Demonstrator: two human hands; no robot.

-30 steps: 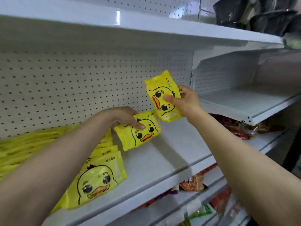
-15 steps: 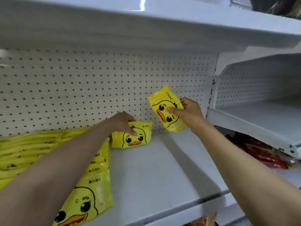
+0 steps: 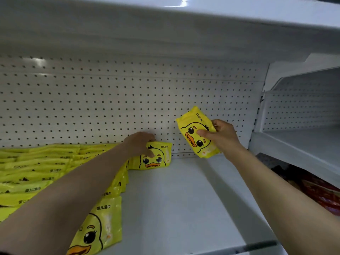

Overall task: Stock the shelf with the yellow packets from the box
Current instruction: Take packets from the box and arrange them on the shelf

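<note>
1. Left hand (image 3: 140,144): its fingers are curled over the top of a yellow duck packet (image 3: 154,157), thumb laid on the printed face. A second ago this packet was tilted and held clear of the shelf (image 3: 184,199); it now stands upright on the shelf floor, against the pegboard back panel (image 3: 110,107).

2. Position of that packet: it sits at the right-hand end of the stocked rows of yellow packets (image 3: 46,168), touching or just beside the nearest row. Judgement: placement is all but complete; only the release remains.

3. Right hand (image 3: 222,135): it pinches a second packet (image 3: 197,133), thumb across the duck face, fingers behind. The packet is tilted and held in the air, above the shelf and close to the back panel. Over the last second it has lowered towards the shelf.

4. Judgement on progress: the bare shelf to the right of the standing packet is the likely spot for the second.

5. The box is not in view, so remaining stock cannot be told.

6. Adjacent bay (image 3: 303,137): white shelving to the right; red packaged goods (image 3: 323,192) below it.
</note>
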